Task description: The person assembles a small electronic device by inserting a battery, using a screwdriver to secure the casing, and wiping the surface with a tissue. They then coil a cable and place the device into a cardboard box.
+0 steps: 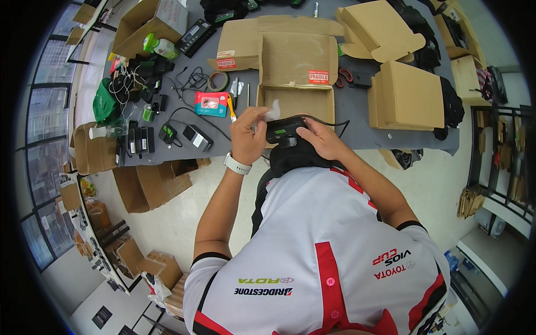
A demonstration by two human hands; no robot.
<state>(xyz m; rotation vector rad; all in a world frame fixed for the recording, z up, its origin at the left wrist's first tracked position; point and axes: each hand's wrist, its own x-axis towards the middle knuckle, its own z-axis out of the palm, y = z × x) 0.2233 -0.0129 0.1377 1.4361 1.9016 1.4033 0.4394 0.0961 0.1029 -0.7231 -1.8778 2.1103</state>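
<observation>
Tissue (pixel 273 111) pinched by left hand (pixel 247 134) | black corded device (pixel 285 132), right of that pinch, gripped by right hand (pixel 325 139), seemingly for steadiness

On the grey worktop (pixel 357 101), a closed brown carton (pixel 413 94) is set at the right, with a second carton (pixel 381 29), its flaps spread, placed beyond it; red-handled scissors (pixel 352 75) are laid left of the closed carton; at the far left, a green-headed spray bottle (pixel 165 48) is seen beside an open box (pixel 131 34); a roll of tape (pixel 210 84) is laid farther back than a yellow cutter (pixel 230 105); white cables (pixel 127 85) are bunched near a green bag (pixel 104 101); on the floor, an open brown box (pixel 148 187) is placed.
</observation>
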